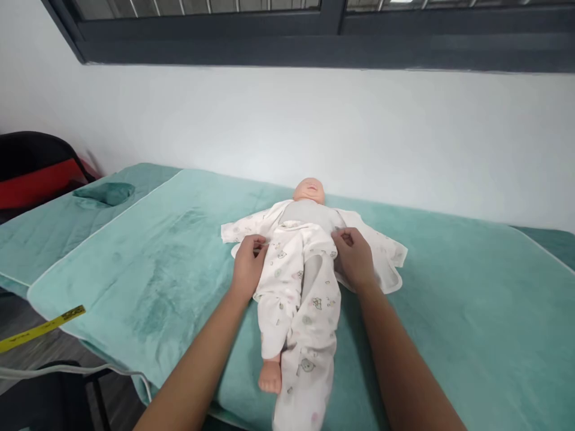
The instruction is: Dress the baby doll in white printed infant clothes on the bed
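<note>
A baby doll [309, 190] lies on its back on a teal blanket [171, 263], head toward the wall. It wears white printed trousers [299, 299]; an open white top [381, 254] is spread under its torso. One bare foot [270, 377] sticks out of the left trouser leg. My left hand [247, 266] is closed, pinching the trouser waist at the doll's left side. At the other side of the waist, my right hand [354, 257] grips the fabric in the same way.
The blanket covers a bed against a white wall below a dark window frame. A folded teal cloth [105, 193] lies at the far left. A black and red object [36, 170] stands left of the bed. A yellow measuring tape [42, 328] hangs near the left edge.
</note>
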Motion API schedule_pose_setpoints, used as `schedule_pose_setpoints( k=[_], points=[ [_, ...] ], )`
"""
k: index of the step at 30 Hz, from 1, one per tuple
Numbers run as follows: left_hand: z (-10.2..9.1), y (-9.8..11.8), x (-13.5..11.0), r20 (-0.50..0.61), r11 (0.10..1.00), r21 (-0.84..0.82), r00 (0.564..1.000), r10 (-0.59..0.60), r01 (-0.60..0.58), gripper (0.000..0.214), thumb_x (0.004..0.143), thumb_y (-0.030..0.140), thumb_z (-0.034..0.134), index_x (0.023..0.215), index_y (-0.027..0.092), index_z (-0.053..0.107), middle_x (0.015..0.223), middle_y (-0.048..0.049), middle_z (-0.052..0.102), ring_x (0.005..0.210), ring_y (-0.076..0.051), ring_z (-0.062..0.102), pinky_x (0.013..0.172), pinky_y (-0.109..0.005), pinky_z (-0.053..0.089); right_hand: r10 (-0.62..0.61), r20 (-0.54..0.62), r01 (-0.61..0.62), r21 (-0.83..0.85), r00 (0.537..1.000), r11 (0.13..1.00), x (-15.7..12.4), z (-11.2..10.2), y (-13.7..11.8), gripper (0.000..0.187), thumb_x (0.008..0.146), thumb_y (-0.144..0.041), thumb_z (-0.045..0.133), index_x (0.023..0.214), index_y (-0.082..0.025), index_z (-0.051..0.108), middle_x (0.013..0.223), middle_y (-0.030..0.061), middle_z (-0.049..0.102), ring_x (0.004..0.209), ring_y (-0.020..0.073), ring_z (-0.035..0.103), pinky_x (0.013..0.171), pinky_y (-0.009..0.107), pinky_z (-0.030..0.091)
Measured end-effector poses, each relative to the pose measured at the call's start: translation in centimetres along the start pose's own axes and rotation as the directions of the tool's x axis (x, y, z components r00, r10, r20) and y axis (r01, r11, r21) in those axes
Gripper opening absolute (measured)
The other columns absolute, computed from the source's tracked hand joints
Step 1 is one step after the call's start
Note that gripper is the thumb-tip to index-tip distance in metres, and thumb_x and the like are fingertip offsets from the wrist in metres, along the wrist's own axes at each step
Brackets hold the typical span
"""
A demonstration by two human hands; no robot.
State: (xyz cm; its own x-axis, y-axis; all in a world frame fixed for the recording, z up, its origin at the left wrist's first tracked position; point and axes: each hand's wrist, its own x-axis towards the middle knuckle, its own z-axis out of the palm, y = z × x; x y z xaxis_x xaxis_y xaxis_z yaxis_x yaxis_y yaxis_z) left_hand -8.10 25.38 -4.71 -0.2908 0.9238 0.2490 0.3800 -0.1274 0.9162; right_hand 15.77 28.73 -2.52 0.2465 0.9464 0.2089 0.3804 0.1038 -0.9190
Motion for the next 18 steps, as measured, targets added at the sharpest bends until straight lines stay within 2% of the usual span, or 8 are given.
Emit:
schedule_pose_setpoints(
  k=[2, 4, 8, 10, 12, 14, 18],
  points=[
    [-1.2, 0.0, -2.2, -0.054, 1.0, 0.019, 0.998, -0.02, 0.021, 0.013, 0.082, 0.029, 0.06, 0.09, 0.019, 0.061, 0.091, -0.0045, 0.066, 0.085, -0.018, 0.061, 0.079, -0.032, 0.049, 0.067, 0.099, -0.066, -0.011, 0.993, 0.998, -0.9, -0.7, 0.7, 0.023, 0.078, -0.045, 0.06, 0.079, -0.022, 0.06, 0.069, 0.0013, 0.063, 0.067, 0.0192, 0.057, 0.066, 0.033, 0.044],
    [-2.5, 0.3, -4.8, -0.047, 0.999, 0.01, 0.998, -0.044, 0.044, 0.012, 0.083, 0.03, 0.059, 0.088, 0.019, 0.06, 0.087, -0.0034, 0.066, 0.082, -0.017, 0.061, 0.077, -0.032, 0.049, 0.116, 0.213, -0.121, 0.014, 0.97, 0.993, -1.6, -1.3, 1.3, 0.02, 0.078, -0.043, 0.059, 0.077, -0.023, 0.06, 0.065, 0.0001, 0.063, 0.062, 0.0187, 0.057, 0.062, 0.032, 0.044],
    [-4.9, 1.7, -11.0, 0.053, 0.994, -0.04, 0.994, -0.097, 0.099, 0.015, 0.086, 0.034, 0.056, 0.086, 0.02, 0.061, 0.081, -0.0019, 0.064, 0.077, -0.017, 0.06, 0.074, -0.03, 0.05, 0.124, 0.311, -0.136, 0.018, 0.942, 0.99, -2.6, -2.2, 1.6, 0.018, 0.075, -0.04, 0.06, 0.076, -0.022, 0.063, 0.067, -0.0008, 0.066, 0.063, 0.0175, 0.058, 0.06, 0.029, 0.042],
    [-5.7, 2.7, -14.1, 0.157, 0.995, -0.046, 0.984, -0.08, 0.088, 0.013, 0.086, 0.033, 0.057, 0.088, 0.021, 0.062, 0.083, -0.0027, 0.064, 0.08, -0.017, 0.061, 0.076, -0.031, 0.051, 0.107, 0.38, -0.134, 0.046, 0.919, 0.99, -3.0, -2.7, 1.3, 0.018, 0.073, -0.039, 0.063, 0.077, -0.022, 0.064, 0.07, -0.0007, 0.068, 0.067, 0.0181, 0.06, 0.062, 0.029, 0.043],
    [-6.0, 3.6, -16.7, 0.238, 0.999, 0.005, 0.97, -0.043, 0.043, 0.015, 0.082, 0.03, 0.062, 0.095, 0.023, 0.064, 0.099, -0.0061, 0.064, 0.092, -0.02, 0.062, 0.082, -0.033, 0.052, 0.074, 0.466, -0.135, 0.099, 0.882, 0.986, -3.2, -3.0, 1.0, 0.017, 0.07, -0.037, 0.065, 0.079, -0.021, 0.066, 0.076, 0.0003, 0.07, 0.074, 0.0201, 0.062, 0.067, 0.03, 0.045],
    [-5.8, 4.3, -18.6, 0.251, 0.995, 0.098, 0.968, -0.02, -0.005, 0.024, 0.079, 0.027, 0.065, 0.103, 0.026, 0.065, 0.11, -0.0084, 0.061, 0.101, -0.022, 0.062, 0.087, -0.035, 0.053, 0.05, 0.517, -0.135, 0.129, 0.855, 0.982, -3.3, -3.2, 0.8, 0.019, 0.069, -0.037, 0.067, 0.081, -0.021, 0.067, 0.082, 0.0017, 0.072, 0.08, 0.0219, 0.064, 0.071, 0.031, 0.046],
    [-4.3, 4.8, -20.6, 0.162, 0.939, 0.334, 0.986, 0.03, -0.083, 0.025, 0.081, 0.021, 0.057, 0.105, 0.027, 0.064, 0.111, -0.0087, 0.058, 0.099, -0.023, 0.062, 0.083, -0.038, 0.054, 0.019, 0.494, -0.115, 0.163, 0.869, 0.98, -3.1, -3.0, 1.0, 0.022, 0.067, -0.039, 0.069, 0.08, -0.02, 0.067, 0.081, 0.0014, 0.069, 0.079, 0.0205, 0.061, 0.071, 0.03, 0.044]
  ],
)
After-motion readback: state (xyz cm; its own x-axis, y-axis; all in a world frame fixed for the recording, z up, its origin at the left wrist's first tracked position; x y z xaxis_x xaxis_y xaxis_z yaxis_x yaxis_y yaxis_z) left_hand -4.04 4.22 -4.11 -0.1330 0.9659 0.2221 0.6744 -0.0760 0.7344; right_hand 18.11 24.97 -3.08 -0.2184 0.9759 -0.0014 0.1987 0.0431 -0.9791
